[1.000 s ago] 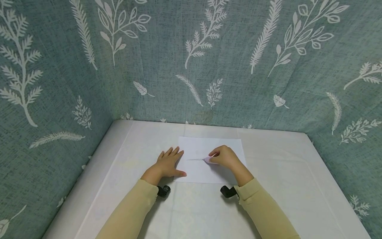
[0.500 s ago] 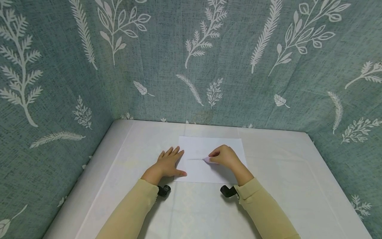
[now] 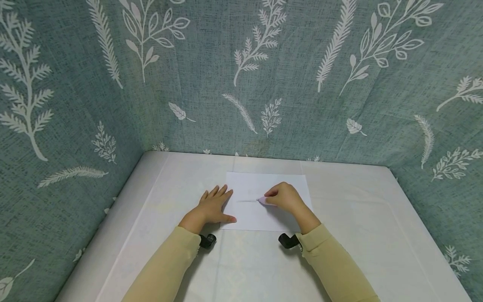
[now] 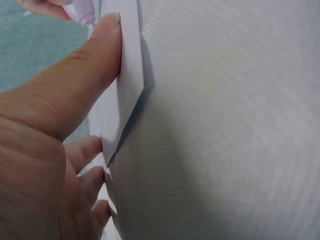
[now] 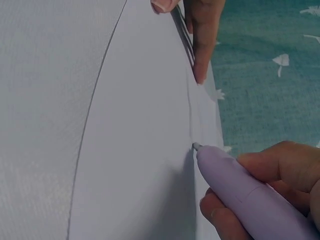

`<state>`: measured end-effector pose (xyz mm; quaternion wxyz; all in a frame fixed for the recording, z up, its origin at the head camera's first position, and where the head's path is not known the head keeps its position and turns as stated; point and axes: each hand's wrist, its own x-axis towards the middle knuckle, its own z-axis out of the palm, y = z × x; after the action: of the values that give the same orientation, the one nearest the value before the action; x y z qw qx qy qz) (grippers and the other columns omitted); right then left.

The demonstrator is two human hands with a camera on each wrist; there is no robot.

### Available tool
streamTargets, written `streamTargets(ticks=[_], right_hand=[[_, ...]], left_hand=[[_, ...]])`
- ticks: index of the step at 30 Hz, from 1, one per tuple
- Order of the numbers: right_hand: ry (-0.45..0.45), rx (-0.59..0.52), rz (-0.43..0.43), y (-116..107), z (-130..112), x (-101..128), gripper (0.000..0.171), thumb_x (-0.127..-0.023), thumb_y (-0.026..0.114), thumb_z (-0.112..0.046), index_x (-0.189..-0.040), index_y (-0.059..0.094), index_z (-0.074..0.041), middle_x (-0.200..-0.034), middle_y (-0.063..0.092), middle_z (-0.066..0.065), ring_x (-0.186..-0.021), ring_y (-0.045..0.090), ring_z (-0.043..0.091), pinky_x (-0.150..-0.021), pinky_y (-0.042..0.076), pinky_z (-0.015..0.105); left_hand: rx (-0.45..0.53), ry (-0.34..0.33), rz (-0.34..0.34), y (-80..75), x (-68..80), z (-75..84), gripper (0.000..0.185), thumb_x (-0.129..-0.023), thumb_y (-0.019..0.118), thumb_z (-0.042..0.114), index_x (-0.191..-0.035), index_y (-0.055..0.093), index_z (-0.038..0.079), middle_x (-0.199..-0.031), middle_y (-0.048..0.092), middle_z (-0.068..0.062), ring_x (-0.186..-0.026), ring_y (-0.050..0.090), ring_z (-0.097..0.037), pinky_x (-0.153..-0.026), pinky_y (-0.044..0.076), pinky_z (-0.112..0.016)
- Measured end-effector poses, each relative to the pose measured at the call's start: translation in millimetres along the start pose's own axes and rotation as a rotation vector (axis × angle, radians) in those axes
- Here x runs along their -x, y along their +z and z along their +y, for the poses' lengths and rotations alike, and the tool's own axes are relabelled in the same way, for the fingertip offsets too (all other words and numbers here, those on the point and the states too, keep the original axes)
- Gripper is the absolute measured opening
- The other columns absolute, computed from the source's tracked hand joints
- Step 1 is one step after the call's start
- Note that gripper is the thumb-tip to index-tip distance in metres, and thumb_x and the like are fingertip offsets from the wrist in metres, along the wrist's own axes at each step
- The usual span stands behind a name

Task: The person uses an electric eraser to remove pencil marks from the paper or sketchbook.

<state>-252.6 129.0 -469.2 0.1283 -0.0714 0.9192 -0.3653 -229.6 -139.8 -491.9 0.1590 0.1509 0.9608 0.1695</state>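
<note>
A white sheet of paper (image 3: 241, 184) lies on the white-covered table. My left hand (image 3: 213, 207) rests at its left edge with fingers spread; the thumb (image 4: 90, 60) presses on the paper near the front corner. My right hand (image 3: 285, 198) grips a thick lilac pen-shaped tool (image 5: 245, 192) with a small metal tip, held slanted over the middle of the sheet. A thin grey line (image 3: 245, 201) runs sideways on the paper, and the tip stands right at its right end. In the right wrist view the fingers wrap round the lilac body, whose rear end runs out of frame.
The white table cover (image 3: 362, 235) extends around the paper, with fold creases in it. Green-blue fabric (image 3: 211, 84) with white leaf prints hangs behind and at both sides. Black wrist cameras (image 3: 289, 241) sit at the cuffs of the beige sleeves.
The right hand and the tool's tip have shifted very slightly towards the far side of the sheet. The left hand and the paper stay in place.
</note>
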Motion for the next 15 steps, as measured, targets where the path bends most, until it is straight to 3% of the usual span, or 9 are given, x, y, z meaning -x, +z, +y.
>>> streamTargets(ticks=[8, 15], right_hand=[[0.002, 0.011, -0.017, -1.1, -1.1, -0.2, 0.013, -0.085, 0.08, -0.019, -0.096, 0.082, -0.013, -0.089, 0.075, 0.0, -0.066, 0.064, 0.013, -0.063, 0.053, 0.03], [-0.013, 0.044, -0.021, -0.6, -1.8, -1.0, 0.014, -0.084, 0.081, -0.022, -0.095, 0.082, -0.014, -0.093, 0.075, -0.001, -0.077, 0.064, 0.013, -0.07, 0.053, 0.032]], left_hand=[[-0.01, -0.003, 0.004, 0.1, -1.7, -0.3, 0.105, -0.077, 0.078, 0.06, -0.159, 0.03, 0.015, -0.167, 0.015, -0.01, -0.153, 0.007, -0.036, -0.12, 0.004, -0.06], [-0.009, 0.003, 0.0, -0.3, -0.8, -0.4, 0.104, -0.078, 0.078, 0.059, -0.159, 0.03, 0.014, -0.167, 0.016, -0.011, -0.153, 0.008, -0.037, -0.119, 0.005, -0.061]])
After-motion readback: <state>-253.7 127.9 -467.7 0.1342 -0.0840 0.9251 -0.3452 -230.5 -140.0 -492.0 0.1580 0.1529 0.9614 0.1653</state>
